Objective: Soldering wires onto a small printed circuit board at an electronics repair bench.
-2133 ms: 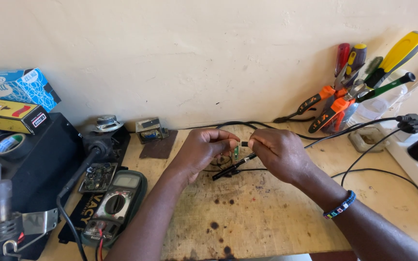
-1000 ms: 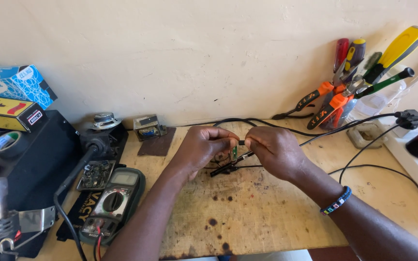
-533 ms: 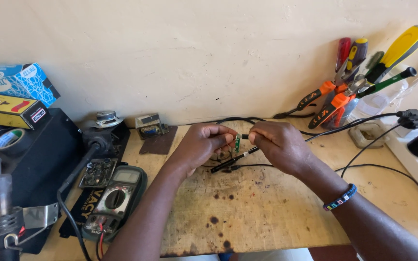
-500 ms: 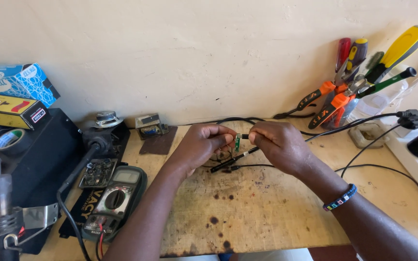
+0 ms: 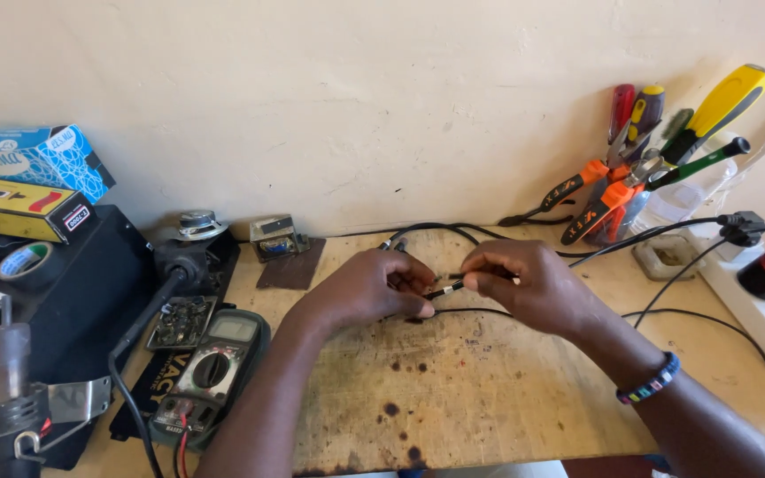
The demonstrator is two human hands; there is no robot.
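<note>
Holding thin black probe point(image 5: 444, 289), both hands, left hand point(image 5: 374, 288), right hand point(image 5: 524, 283)

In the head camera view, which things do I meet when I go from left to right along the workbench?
Roll of tape → multimeter → left hand → thin black probe held between both hands → right hand → bunch of screwdrivers and pliers → white power strip.

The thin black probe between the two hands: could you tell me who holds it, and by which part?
Both hands: the right hand pinches the probe at its rear end, the left hand at its front tip.
</note>
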